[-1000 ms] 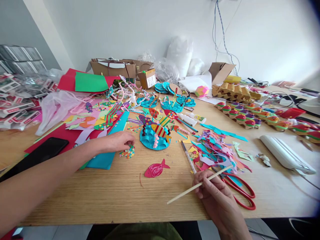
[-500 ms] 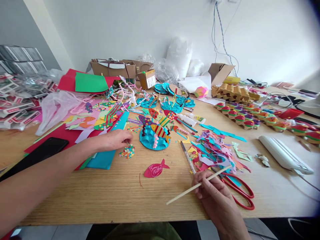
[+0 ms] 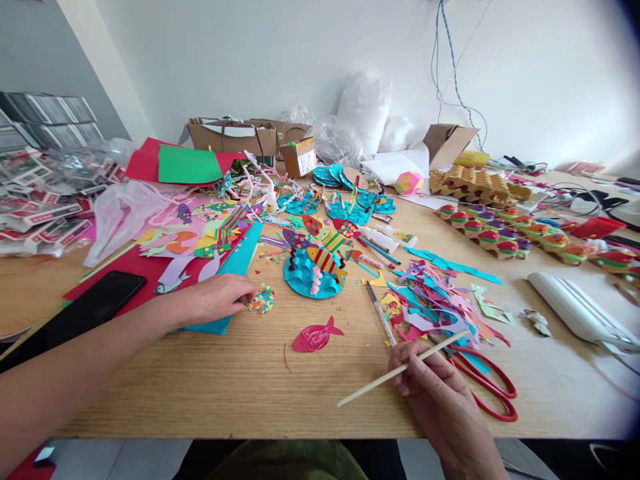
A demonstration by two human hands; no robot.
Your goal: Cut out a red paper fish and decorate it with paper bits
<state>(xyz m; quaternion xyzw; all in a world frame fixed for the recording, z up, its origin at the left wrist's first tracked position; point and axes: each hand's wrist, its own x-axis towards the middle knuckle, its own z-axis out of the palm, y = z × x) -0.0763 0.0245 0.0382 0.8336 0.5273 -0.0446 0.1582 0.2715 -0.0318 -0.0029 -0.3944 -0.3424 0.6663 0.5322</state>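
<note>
My right hand (image 3: 435, 383) grips a thin pale wooden stick (image 3: 373, 385) between thumb and fingers, above the table's near side. My left hand (image 3: 223, 298) is closed with fingertips pressed together, beside a small round heap of multicoloured paper bits (image 3: 262, 300); whatever it pinches is too small to make out. A pink paper fish (image 3: 317, 335) lies flat between my hands, its body smeared with something glossy. Behind it stands a blue round base (image 3: 310, 288) bearing patterned paper fish (image 3: 327, 261). Red-handled scissors (image 3: 500, 393) lie partly behind my right hand.
A pen (image 3: 381, 313) and a pile of paper scraps (image 3: 435, 300) lie right of centre. Coloured sheets (image 3: 240, 263) and a black phone (image 3: 117, 290) are on the left. Painted egg cartons (image 3: 500, 233) and a white device (image 3: 580, 310) stand right; cardboard boxes (image 3: 230, 139) line the wall.
My left hand has drawn back a little, from above the heap of paper bits to its left side. My right hand keeps the stick in nearly the same place. The view has shifted slightly.
</note>
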